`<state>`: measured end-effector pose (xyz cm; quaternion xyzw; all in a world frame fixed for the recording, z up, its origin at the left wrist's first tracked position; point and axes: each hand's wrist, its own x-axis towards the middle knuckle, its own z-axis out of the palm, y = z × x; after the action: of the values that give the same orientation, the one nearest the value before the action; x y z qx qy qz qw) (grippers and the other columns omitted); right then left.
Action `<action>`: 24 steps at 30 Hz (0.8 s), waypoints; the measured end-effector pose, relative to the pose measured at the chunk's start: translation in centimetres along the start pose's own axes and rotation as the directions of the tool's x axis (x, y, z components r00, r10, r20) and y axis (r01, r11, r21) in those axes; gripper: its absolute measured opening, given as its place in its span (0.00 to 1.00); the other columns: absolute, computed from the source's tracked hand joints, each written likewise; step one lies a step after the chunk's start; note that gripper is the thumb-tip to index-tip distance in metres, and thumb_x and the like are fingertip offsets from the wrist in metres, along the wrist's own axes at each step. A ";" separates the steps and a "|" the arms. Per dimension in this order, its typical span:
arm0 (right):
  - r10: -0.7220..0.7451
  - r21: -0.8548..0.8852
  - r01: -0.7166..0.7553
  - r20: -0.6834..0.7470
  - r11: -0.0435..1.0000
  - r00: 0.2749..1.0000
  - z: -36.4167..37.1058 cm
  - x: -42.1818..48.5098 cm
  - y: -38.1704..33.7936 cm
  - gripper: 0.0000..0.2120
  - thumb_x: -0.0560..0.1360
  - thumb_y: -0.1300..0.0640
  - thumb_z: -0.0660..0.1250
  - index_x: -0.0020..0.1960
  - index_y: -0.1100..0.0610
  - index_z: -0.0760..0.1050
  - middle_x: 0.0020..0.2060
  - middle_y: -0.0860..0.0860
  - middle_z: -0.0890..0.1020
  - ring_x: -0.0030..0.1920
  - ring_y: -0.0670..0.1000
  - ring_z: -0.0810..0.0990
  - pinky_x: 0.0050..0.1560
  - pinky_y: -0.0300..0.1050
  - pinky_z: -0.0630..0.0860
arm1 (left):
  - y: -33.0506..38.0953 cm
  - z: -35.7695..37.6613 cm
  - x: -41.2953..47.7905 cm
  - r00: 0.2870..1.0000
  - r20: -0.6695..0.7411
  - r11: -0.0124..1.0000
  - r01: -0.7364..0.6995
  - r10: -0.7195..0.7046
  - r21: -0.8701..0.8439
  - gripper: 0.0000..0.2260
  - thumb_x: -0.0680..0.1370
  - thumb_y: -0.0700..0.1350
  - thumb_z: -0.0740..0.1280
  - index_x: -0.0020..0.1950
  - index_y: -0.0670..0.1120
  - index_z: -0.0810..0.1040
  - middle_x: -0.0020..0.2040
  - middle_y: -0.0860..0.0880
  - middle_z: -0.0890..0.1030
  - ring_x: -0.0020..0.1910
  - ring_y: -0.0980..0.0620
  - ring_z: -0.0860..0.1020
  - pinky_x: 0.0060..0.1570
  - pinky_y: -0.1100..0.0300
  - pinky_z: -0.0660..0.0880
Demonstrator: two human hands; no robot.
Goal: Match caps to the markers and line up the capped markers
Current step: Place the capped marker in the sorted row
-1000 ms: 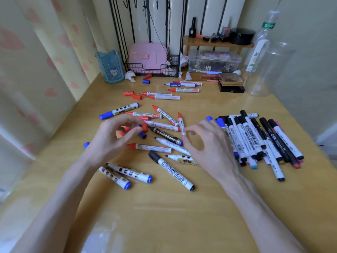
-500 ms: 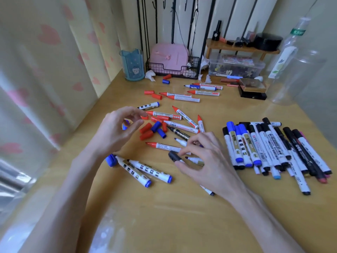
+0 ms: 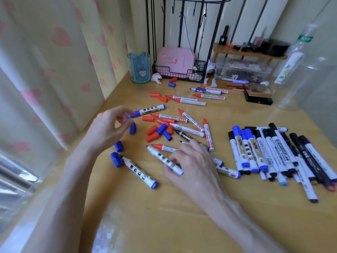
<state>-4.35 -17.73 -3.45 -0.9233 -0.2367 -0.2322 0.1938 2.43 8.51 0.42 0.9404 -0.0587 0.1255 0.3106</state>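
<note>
**A:** What lies nearest on the yellow wooden desk (image 3: 182,220)?

**B:** A white marker with a blue end (image 3: 140,173). Its tip rests against a chunky loose blue cap (image 3: 116,159).

**A:** And the hands?

**B:** Just beyond it, the right hand (image 3: 195,163) has its fingers curled round an uncapped white marker with a blue butt (image 3: 158,156), held low over the desk. The left hand (image 3: 107,126) is further back, fingers loosely curled. The index tip is at the capped end of a white blue-capped marker (image 3: 151,110) lying on the desk. I cannot tell whether it pinches it.

**A:** Where are the other caps?

**B:** A small blue cap (image 3: 132,128) stands just beside the left thumb. A scatter of red and blue caps (image 3: 158,131) lies between the hands, among red-tipped markers.

**A:** The finished ones?

**B:** The row of capped blue and black markers (image 3: 269,152) lies side by side on the right. Further back lie more uncapped red markers (image 3: 189,100), near a black wire basket (image 3: 180,74).
</note>
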 end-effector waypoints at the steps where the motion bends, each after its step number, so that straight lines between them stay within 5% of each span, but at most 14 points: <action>1: 0.034 -0.008 -0.034 -0.036 0.999 0.999 -0.3 0.1 0.5 0.09 0.72 0.48 0.70 0.40 0.53 0.81 0.36 0.47 0.77 0.45 0.53 0.73 0.48 0.49 0.73 | -0.3 -0.6 -0.1 0.998 0.008 0.997 0.061 -0.062 0.039 0.04 0.81 0.48 0.71 0.54 0.52 0.80 0.44 0.55 0.80 0.46 0.51 0.79 0.48 0.51 0.75; 6: 0.152 -0.021 -0.157 -0.150 0.987 0.977 -1.2 0.6 2.7 0.09 0.73 0.47 0.71 0.44 0.53 0.82 0.36 0.45 0.76 0.44 0.52 0.73 0.46 0.50 0.73 | -0.7 -1.8 -0.5 0.906 0.136 0.891 0.352 -0.401 0.285 0.15 0.76 0.62 0.73 0.48 0.52 0.78 0.45 0.52 0.81 0.46 0.48 0.79 0.45 0.52 0.74; 10: 0.145 -0.010 -0.148 -0.146 0.989 0.979 -0.8 0.4 2.9 0.09 0.72 0.48 0.74 0.46 0.53 0.83 0.38 0.44 0.76 0.45 0.51 0.73 0.46 0.49 0.74 | -0.5 -1.5 -0.6 0.823 0.186 0.787 0.408 -0.536 0.463 0.22 0.71 0.71 0.73 0.46 0.53 0.77 0.49 0.50 0.81 0.49 0.47 0.80 0.45 0.54 0.75; 14: 0.141 -0.004 -0.143 -0.155 0.990 0.978 -0.6 0.5 2.8 0.08 0.73 0.48 0.74 0.46 0.53 0.83 0.38 0.44 0.76 0.45 0.51 0.73 0.46 0.48 0.73 | -0.1 -1.1 -0.4 0.783 0.202 0.727 0.403 -0.589 0.556 0.27 0.70 0.75 0.70 0.41 0.49 0.83 0.40 0.49 0.83 0.41 0.48 0.81 0.37 0.57 0.74; 18: 0.147 -0.010 -0.150 -0.166 0.989 0.975 -0.6 0.7 2.9 0.10 0.74 0.46 0.70 0.46 0.52 0.82 0.38 0.44 0.77 0.45 0.52 0.74 0.46 0.48 0.70 | 0.3 -1.1 -0.5 0.843 0.234 0.807 0.326 -0.483 0.492 0.16 0.74 0.66 0.73 0.41 0.54 0.83 0.42 0.52 0.84 0.44 0.50 0.81 0.41 0.56 0.77; 21: 0.130 -0.009 -0.133 -0.143 0.991 0.981 -0.8 0.8 3.1 0.09 0.76 0.46 0.69 0.48 0.51 0.81 0.41 0.43 0.79 0.47 0.51 0.75 0.47 0.48 0.67 | 1.0 -0.4 -0.5 0.960 0.201 0.973 0.167 -0.197 0.159 0.12 0.74 0.60 0.75 0.43 0.54 0.81 0.42 0.57 0.84 0.45 0.53 0.83 0.49 0.51 0.80; 24: 0.128 0.033 -0.125 -0.121 0.992 0.984 -1.4 0.8 3.5 0.07 0.79 0.47 0.69 0.53 0.50 0.80 0.47 0.42 0.83 0.51 0.49 0.78 0.51 0.48 0.68 | 2.8 1.0 -0.5 0.998 0.048 0.980 -0.034 0.044 -0.197 0.10 0.76 0.55 0.76 0.49 0.52 0.80 0.43 0.54 0.85 0.41 0.53 0.84 0.46 0.51 0.81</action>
<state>-2.35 -20.98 -2.74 -0.9179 -0.1682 -0.2728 0.2342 1.61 5.64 1.12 0.9068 -0.0972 0.1004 0.3977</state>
